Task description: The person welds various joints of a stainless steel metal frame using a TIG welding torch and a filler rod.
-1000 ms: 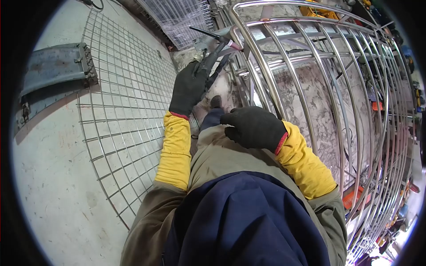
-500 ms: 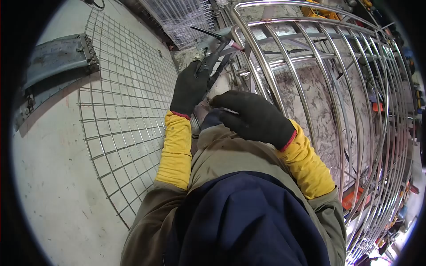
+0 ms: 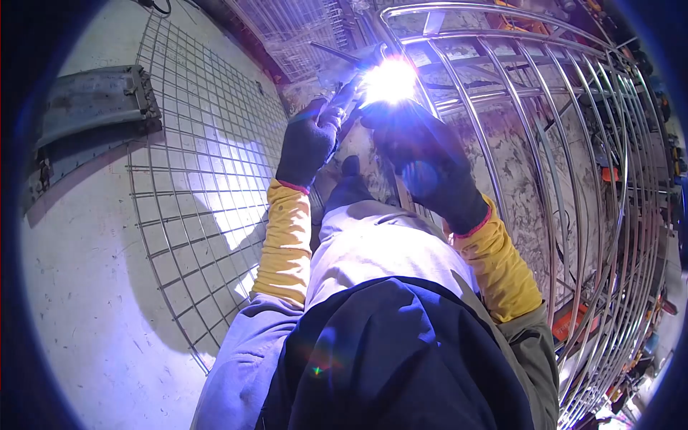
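My left hand (image 3: pixel 308 147), in a dark glove, is closed round the handle of a TIG welding torch (image 3: pixel 346 97). The torch's long black back cap (image 3: pixel 334 51) points up and left. At its tip a white welding arc (image 3: pixel 389 80) burns against the corner of a shiny metal tube frame (image 3: pixel 469 107); glare hides the joint and the nozzle. My gloved right hand (image 3: pixel 430 158) is just below the arc, fingers reaching toward it. Dark shadow and glare hide whether those fingers hold anything.
A wire mesh panel (image 3: pixel 193 179) lies on the pale surface at left, beside a grey metal piece (image 3: pixel 93 107). Stacked wire racks (image 3: pixel 294 36) stand at the back. The tube frame's many bars curve along the right side, with an orange object (image 3: pixel 573 320) behind them.
A bright arc has lit at the torch tip, throwing strong light and shadows. My right hand has moved up and slightly right toward the frame corner. My left hand has stayed nearly in place.
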`<state>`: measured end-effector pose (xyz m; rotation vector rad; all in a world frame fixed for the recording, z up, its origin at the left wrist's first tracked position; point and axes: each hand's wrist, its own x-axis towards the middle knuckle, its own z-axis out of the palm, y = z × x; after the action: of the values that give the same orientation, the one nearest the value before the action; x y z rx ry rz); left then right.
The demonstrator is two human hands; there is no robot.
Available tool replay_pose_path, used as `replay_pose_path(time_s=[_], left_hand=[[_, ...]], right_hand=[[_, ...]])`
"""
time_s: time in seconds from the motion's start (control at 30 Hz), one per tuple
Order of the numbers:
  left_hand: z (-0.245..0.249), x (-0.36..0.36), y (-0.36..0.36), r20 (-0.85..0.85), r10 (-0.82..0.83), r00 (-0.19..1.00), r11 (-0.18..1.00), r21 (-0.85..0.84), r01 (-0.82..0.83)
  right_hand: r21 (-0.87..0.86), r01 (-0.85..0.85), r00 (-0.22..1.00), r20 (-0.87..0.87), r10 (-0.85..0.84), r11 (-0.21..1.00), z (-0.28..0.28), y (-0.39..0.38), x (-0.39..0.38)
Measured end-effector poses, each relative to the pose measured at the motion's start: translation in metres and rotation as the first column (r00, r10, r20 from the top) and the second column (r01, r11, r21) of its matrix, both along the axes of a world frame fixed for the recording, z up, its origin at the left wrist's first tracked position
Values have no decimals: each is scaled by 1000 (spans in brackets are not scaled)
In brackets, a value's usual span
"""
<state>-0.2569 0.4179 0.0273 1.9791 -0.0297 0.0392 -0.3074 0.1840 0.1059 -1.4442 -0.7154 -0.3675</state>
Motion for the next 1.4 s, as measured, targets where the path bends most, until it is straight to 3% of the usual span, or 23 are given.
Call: replay_pose_path(time_s=[0.03, 0.1, 0.17, 0.2, 0.23, 0.27, 0.3, 0.4, 0.47, 0.6, 0.67, 0.93, 1.0, 1.13, 1.2, 1.3, 1.33, 1.4], left_hand=[[-2, 0, 1, 30, -6, 1000, 999, 33, 5], [1, -1, -1, 36, -1, 999, 995, 104, -3], [2, -1, -2, 83, 10, 997, 975, 219, -28], [-5, 2, 0, 152, 3, 988, 955, 292, -48], [-14, 7, 12, 486, -440, 755, 661, 744, -94], [-27, 7, 17, 488, -437, 756, 662, 743, -97], [-25, 6, 13, 401, -287, 870, 784, 620, -27], [-18, -1, 14, 244, -119, 963, 907, 420, 6], [-10, -3, 12, -23, 31, 999, 982, 187, -26], [-16, -6, 13, 72, 41, 997, 984, 167, -52], [-11, -9, 10, -10, 58, 998, 992, 110, -57], [-7, -8, 3, -58, 61, 996, 993, 107, -54], [-5, -8, 1, -71, 66, 995, 993, 104, -59], [-4, -8, -2, -49, 71, 996, 988, 142, -64], [-6, -8, -5, 9, 68, 998, 987, 143, -69], [8, -10, -10, 16, 65, 998, 980, 185, -67], [12, -11, -11, 15, 67, 998, 975, 212, -69], [8, -10, -7, 140, 34, 990, 969, 236, -67]], right_hand=[[-47, -7, 999, 32, 8, 999, -4, -1, 2], [-263, 159, 964, 251, -91, 952, -3, -9, 7], [-274, 122, 990, 98, -98, 954, 1, -11, 9], [-135, 15, 992, -121, -32, 991, 3, -9, 10], [51, -34, 947, -317, 49, 998, 4, -7, 10], [179, 1, 919, -389, 69, 984, 6, -7, 10], [304, 54, 900, -428, 86, 951, 9, -6, 11], [406, 148, 930, -368, 13, 902, 4, -8, 15], [475, 151, 926, -374, 44, 867, 0, -10, 15], [563, 179, 907, -412, 86, 807, -3, -13, 17], [553, 179, 907, -413, 81, 813, -5, -14, 17], [532, 119, 934, -347, 88, 839, -8, -21, 21], [430, 121, 935, -353, 43, 895, -8, -23, 21], [467, 77, 963, -264, 55, 881, -4, -19, 21], [257, 74, 987, -158, -34, 964, 9, -18, 13], [189, 13, 979, -204, 26, 982, 22, -11, 6], [322, -58, 952, -268, 150, 945, 13, -7, 8], [339, -117, 941, -264, 214, 933, 9, -5, 9]])
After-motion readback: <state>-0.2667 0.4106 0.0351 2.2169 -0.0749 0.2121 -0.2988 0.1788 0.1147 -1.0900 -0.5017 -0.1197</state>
